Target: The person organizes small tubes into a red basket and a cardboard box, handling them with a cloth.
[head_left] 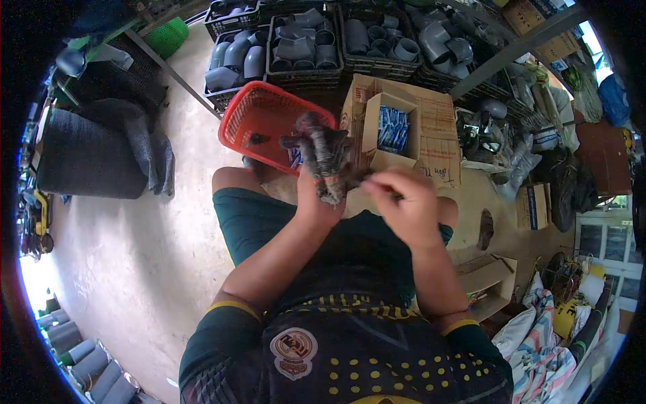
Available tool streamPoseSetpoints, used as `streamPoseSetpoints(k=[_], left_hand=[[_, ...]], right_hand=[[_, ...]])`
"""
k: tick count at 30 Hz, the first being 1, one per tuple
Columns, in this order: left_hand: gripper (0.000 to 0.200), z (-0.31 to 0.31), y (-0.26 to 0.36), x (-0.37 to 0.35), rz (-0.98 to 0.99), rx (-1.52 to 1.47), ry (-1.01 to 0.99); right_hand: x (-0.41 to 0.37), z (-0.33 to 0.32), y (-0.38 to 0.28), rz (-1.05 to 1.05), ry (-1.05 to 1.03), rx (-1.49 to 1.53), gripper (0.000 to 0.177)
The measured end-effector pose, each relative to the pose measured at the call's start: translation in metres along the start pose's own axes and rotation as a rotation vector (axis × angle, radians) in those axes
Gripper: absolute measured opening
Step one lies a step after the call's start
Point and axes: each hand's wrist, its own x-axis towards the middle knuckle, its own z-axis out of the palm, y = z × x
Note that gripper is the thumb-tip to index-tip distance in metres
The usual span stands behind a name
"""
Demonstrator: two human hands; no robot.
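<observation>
My left hand (324, 158) points up and forward, covered by a grey knitted work glove (327, 145) with dark, grimy fingertips and an orange band near the cuff. Bare skin shows beside the glove at the wrist. The glove's fingers are stretched out and partly apart. My right hand (407, 202) is bare and slightly blurred, its fingers pinched at the dark edge of the glove, right of the left palm. Just beyond my left hand stands a red plastic basket (232, 128), with a small dark item and blue-white pieces inside.
An opened carton (370, 131) of blue-white packets stands on flattened cardboard (437, 148). Black crates (306, 79) of grey pipe fittings line the back. A dark mesh roll (91, 155) is at left. Another open box (498, 279) sits right, near striped sacks (538, 337).
</observation>
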Motion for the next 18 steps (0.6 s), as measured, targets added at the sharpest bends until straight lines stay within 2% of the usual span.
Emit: streamPoseSetpoints(k=[3, 4, 6, 8, 11, 15, 16, 18], left_hand=[[0.044, -0.045, 0.001, 0.007, -0.321, -0.217, -0.245], [0.033, -0.038, 0.002, 0.003, -0.333, -0.162, -0.270], [0.027, -0.045, -0.009, -0.001, 0.047, 0.648, -0.299], [0.018, -0.017, 0.000, -0.017, -0.226, 0.238, -0.107], [0.022, -0.005, -0.003, -0.019, -0.110, 0.440, 0.107], [0.039, -0.014, -0.001, -0.008, 0.098, 0.803, -0.134], [0.041, -0.017, 0.000, -0.009, 0.045, 0.803, -0.096], [0.039, -0.013, 0.007, -0.014, -0.053, 0.830, -0.160]], right_hand=[[0.021, -0.016, -0.012, -0.130, 0.024, 0.086, 0.009], [0.028, -0.017, -0.010, -0.164, -0.039, 0.042, 0.012], [0.040, -0.014, -0.008, -0.076, -0.160, -0.083, 0.014], [0.045, -0.013, -0.009, 0.008, -0.255, -0.171, 0.018], [0.050, -0.014, -0.011, 0.120, -0.371, -0.248, 0.028], [0.046, -0.006, 0.006, 0.135, -0.348, -0.166, 0.019], [0.047, -0.006, 0.022, 0.151, -0.362, -0.117, 0.019], [0.046, -0.006, 0.044, 0.185, -0.348, -0.036, 0.014]])
